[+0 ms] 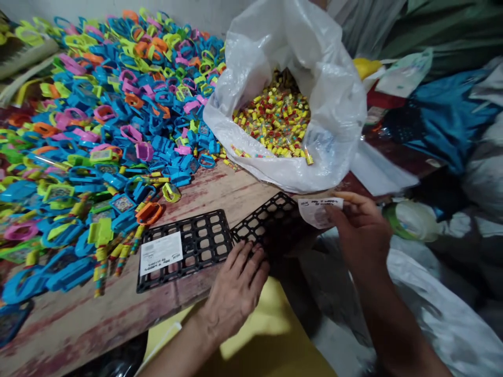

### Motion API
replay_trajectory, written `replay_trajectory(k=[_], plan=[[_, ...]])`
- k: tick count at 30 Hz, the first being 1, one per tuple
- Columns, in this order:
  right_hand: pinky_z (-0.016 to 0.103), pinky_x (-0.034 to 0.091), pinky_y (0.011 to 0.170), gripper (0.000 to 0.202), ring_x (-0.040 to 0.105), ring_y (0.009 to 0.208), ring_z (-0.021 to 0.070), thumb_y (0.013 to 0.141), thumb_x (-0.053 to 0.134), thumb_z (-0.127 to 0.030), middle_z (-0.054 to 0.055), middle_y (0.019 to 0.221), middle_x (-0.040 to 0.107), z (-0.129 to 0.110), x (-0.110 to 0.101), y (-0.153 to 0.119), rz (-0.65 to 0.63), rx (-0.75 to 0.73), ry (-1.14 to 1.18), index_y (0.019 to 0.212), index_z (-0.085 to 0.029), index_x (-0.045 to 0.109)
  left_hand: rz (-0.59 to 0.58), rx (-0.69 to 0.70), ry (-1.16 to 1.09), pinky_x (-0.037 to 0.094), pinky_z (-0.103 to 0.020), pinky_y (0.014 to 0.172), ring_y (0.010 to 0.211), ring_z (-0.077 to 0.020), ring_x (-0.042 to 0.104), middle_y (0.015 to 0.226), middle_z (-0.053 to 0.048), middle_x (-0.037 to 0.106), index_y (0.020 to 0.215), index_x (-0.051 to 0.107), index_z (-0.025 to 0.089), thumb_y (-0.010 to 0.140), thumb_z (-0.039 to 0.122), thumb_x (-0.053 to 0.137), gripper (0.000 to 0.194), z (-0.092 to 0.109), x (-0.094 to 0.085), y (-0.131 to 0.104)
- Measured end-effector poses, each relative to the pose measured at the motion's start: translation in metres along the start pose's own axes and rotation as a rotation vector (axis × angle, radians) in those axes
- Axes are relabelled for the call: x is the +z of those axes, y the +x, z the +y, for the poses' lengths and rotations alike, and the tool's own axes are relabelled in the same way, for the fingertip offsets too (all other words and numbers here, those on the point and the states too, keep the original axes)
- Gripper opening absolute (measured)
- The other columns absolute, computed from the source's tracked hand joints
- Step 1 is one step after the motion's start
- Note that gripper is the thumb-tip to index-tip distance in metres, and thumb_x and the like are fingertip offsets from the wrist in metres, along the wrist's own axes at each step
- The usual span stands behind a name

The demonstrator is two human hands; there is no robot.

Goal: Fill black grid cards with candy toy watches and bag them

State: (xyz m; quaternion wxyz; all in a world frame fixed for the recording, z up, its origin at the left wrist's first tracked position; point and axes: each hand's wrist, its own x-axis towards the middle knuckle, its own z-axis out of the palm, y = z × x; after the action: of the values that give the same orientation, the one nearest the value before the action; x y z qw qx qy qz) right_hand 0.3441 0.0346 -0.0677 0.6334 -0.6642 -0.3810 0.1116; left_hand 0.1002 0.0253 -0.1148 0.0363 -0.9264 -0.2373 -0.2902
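Observation:
My left hand [239, 283] lies with its fingers extended on the near edge of a black plastic grid, where two grids meet. The left grid [206, 238] bears a white printed label [162, 253] on its left part. To the right, the second grid [271, 217] sits at an angle, its right part in shadow. Pinched between the thumb and fingers of my right hand [359, 225] is another white label [317, 209] with dark print, held over the right end of that grid.
A big heap of colourful plastic watch-like toys [145, 94] covers the table's left and back. An open white sack [334, 115] holds small yellow-red tubes [275, 120]. Blue fabric [444, 120] and a green-rimmed tub [412, 220] are at right.

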Motion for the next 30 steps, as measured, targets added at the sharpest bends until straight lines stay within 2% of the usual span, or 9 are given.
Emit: replay_trajectory(k=[4,6,8,11,15,18,20,25,30], plan=[[0.034,0.055,0.059,0.03,0.061,0.067,0.0194,0.071,0.079,-0.032,0.004,0.08,0.064,-0.013,-0.016,0.008,0.109,-0.059,0.095,0.098,-0.024,0.069,0.105,-0.074,-0.133,0.056,-0.041,0.093,0.109,-0.0261,0.066,0.116,-0.016,0.07,0.119,0.059,0.005,0.095,0.009,0.043,0.029,0.004,-0.032,0.02],[0.034,0.054,0.059,0.029,0.058,0.064,0.0179,0.069,0.081,-0.03,0.003,0.077,0.06,-0.025,-0.023,0.012,0.193,-0.113,0.135,0.096,-0.025,0.071,0.139,-0.28,-0.214,0.059,-0.028,0.075,0.085,-0.0185,0.072,0.1,-0.011,0.075,0.12,0.059,0.008,0.097,0.013,0.043,0.029,-0.002,-0.047,0.034],[0.032,0.052,0.059,0.03,0.054,0.06,0.0151,0.064,0.084,-0.026,0.0,0.071,0.055,-0.038,-0.028,0.015,0.274,-0.167,0.182,0.092,-0.023,0.073,0.125,-0.56,-0.295,0.054,-0.023,0.058,0.063,-0.0142,0.068,0.083,-0.004,0.075,0.122,0.061,0.014,0.097,0.022,0.049,0.029,-0.013,-0.054,0.047],[0.026,0.049,0.057,0.032,0.051,0.057,0.0111,0.061,0.085,-0.023,-0.002,0.067,0.054,-0.049,-0.03,0.012,0.273,-0.196,0.229,0.091,-0.021,0.074,0.023,-0.813,-0.396,0.055,-0.027,0.068,0.073,-0.0172,0.07,0.087,-0.003,0.076,0.12,0.065,0.02,0.095,0.029,0.052,0.03,-0.037,-0.047,0.058],[0.026,0.054,0.06,0.035,0.063,0.066,0.0146,0.069,0.082,-0.032,0.001,0.08,0.068,-0.044,-0.017,-0.005,0.053,-0.119,0.037,0.101,-0.023,0.071,-0.147,-0.785,-0.152,0.051,-0.042,0.086,0.095,-0.0273,0.067,0.1,-0.009,0.075,0.118,0.068,0.02,0.093,0.022,0.051,0.03,-0.06,-0.023,0.061],[0.033,0.058,0.069,0.035,0.067,0.075,0.0186,0.076,0.076,-0.033,0.003,0.09,0.071,-0.031,0.003,-0.021,-0.12,-0.112,-0.092,0.108,-0.023,0.067,-0.188,-0.746,-0.014,0.045,-0.052,0.089,0.102,-0.0342,0.06,0.101,-0.013,0.072,0.112,0.071,0.021,0.092,0.026,0.055,0.027,-0.064,-0.01,0.057],[0.036,0.059,0.075,0.035,0.069,0.081,0.0201,0.08,0.071,-0.032,0.004,0.096,0.071,-0.02,0.018,-0.031,-0.204,-0.144,-0.122,0.113,-0.022,0.063,-0.187,-0.73,0.035,0.044,-0.052,0.091,0.104,-0.0334,0.057,0.108,-0.014,0.068,0.113,0.07,0.02,0.092,0.027,0.054,0.027,-0.064,-0.006,0.052],[0.038,0.056,0.085,0.03,0.068,0.091,0.0216,0.086,0.061,-0.026,0.006,0.104,0.069,0.0,0.047,-0.047,-0.418,-0.188,-0.164,0.115,-0.021,0.059,-0.109,-0.654,0.13,0.043,-0.048,0.093,0.105,-0.029,0.052,0.119,-0.012,0.063,0.128,0.059,0.015,0.095,0.018,0.042,0.037,-0.061,-0.021,0.031],[0.038,0.053,0.092,0.026,0.067,0.098,0.0222,0.086,0.058,-0.021,0.007,0.103,0.069,-0.001,0.059,-0.053,-0.475,-0.25,-0.216,0.112,-0.02,0.06,-0.122,-0.61,0.059,0.044,-0.046,0.09,0.103,-0.0289,0.05,0.107,-0.008,0.068,0.121,0.06,0.016,0.092,0.017,0.047,0.031,-0.046,-0.044,0.004]])
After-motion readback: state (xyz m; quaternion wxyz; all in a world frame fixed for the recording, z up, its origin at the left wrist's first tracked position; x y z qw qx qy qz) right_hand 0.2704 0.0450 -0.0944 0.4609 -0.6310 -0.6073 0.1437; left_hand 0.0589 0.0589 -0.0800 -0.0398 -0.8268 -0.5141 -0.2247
